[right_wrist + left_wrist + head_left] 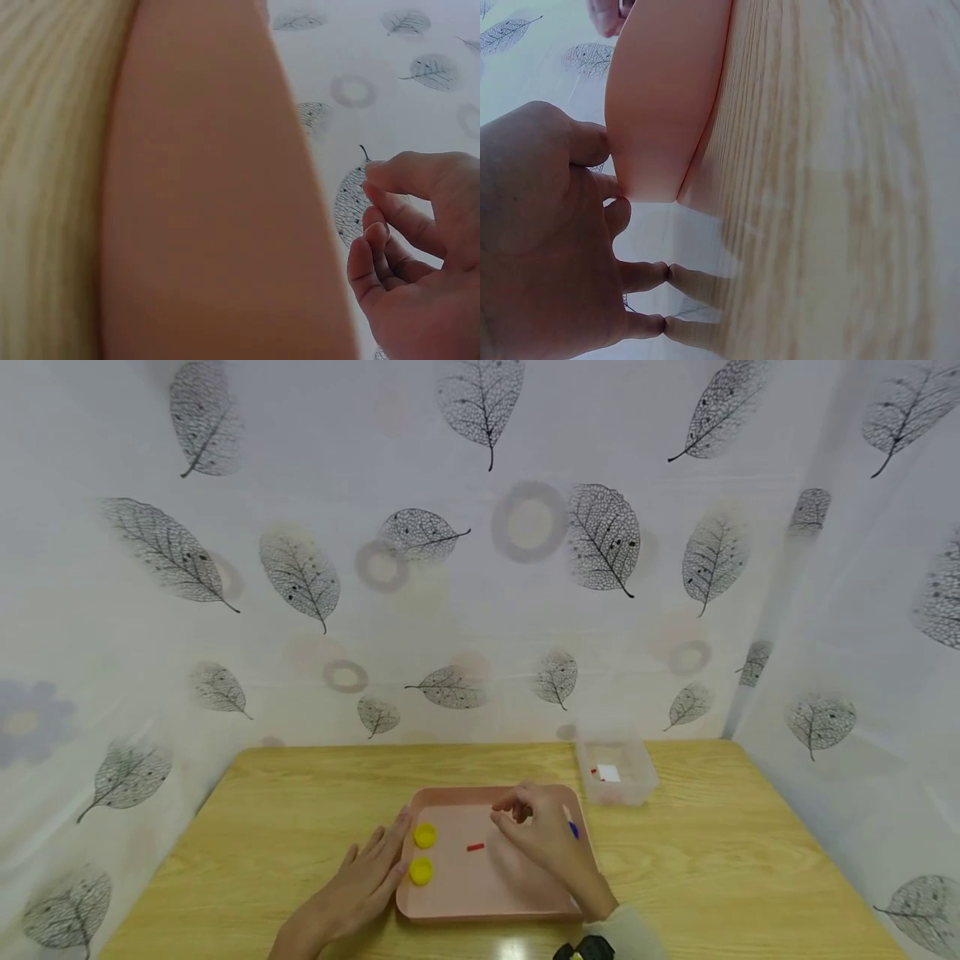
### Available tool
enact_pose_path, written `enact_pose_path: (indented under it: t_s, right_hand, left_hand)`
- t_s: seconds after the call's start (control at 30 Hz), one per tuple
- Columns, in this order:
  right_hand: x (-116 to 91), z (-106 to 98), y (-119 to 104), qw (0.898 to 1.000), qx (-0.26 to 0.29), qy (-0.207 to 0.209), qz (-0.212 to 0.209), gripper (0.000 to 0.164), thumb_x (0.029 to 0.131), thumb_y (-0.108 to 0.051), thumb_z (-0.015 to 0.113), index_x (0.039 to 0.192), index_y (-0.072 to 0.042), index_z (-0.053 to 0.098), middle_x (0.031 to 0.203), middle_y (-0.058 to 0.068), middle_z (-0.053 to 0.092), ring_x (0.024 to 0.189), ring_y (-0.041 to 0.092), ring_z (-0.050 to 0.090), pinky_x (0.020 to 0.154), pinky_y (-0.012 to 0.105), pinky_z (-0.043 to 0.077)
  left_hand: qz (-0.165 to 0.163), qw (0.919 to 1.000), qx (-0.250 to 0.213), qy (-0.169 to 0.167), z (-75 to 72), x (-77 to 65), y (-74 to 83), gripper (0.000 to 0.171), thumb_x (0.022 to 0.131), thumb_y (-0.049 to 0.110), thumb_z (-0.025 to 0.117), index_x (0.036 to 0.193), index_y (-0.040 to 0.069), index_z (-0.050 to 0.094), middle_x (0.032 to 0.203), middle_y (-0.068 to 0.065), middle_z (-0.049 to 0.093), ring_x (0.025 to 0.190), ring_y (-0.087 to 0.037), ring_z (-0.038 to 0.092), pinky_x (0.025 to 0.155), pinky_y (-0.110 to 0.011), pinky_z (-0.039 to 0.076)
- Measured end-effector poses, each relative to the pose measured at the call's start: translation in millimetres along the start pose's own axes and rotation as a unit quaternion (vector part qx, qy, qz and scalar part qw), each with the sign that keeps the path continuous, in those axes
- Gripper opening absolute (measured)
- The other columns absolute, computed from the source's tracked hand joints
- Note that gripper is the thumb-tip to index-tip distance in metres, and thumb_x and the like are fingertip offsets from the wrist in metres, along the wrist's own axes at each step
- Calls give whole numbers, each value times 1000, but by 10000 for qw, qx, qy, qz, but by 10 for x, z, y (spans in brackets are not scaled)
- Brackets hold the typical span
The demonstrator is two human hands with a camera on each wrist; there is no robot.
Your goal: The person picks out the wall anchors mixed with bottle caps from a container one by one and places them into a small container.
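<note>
In the head view, a pink tray [450, 906] lies on the wooden table. My left hand [360, 887] rests along its left edge with outstretched fingers; the left wrist view shows this hand [547, 232] against the tray's side wall [664, 97]. Over the tray's right part hovers my right hand [536, 831], thumb and index fingertip together. In the right wrist view I see nothing between the tips of this hand [427, 240]. Inside the tray are two round yellow pieces [424, 836], a short red strip [476, 847] and a blue piece [573, 830], partly hidden by the right hand.
A translucent plastic box [633, 789] stands behind the tray's right corner, holding a white square [608, 773] and small red bits. Leaf-printed sheeting [480, 610] encloses the table's back and sides. Wooden tabletop [712, 860] extends right of the tray.
</note>
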State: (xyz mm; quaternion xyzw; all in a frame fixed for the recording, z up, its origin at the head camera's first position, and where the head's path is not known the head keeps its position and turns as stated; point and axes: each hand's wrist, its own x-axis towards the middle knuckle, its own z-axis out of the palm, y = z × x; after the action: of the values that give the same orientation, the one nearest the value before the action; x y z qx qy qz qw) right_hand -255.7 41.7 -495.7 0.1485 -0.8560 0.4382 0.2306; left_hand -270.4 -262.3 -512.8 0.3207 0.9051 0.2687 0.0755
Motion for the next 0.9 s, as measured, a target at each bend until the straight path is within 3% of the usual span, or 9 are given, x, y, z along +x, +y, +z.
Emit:
enact_pose_path:
  t_s: [0.2,0.33,0.73,0.9]
  right_hand:
    - [-56,164,28,9967,16,-567,576,6,89,-7,79,89,-9,73,80,-6,59,70,7,55,61,22,50]
    - [-101,236,97,9936,44,-857,729,6,88,-7,79,89,-10,73,85,-5,63,74,6,56,64,22,52]
    - [-167,314,138,9899,-153,-1206,728,5,87,-2,77,90,-5,74,85,-2,62,77,7,56,67,21,52]
    - [-146,367,132,9902,-345,-1283,427,8,84,1,77,87,-6,74,84,-3,58,76,5,52,66,20,51]
  left_hand:
    - [-14,10000,1,41,-8,-2,-12,60,114,36,31,167,18,8,171,-3,9,151,-51,17,108,-83,7]
    - [17,10000,10,38,22,-1,-34,61,114,36,31,167,18,7,171,-4,9,150,-52,18,107,-83,7]
    - [5,9999,47,94,31,-4,3,62,114,36,31,167,18,6,171,-5,11,150,-50,20,109,-82,7]
    - [-22,9999,80,112,8,-10,-8,61,114,37,32,166,18,7,171,-5,12,150,-50,20,109,-81,8]
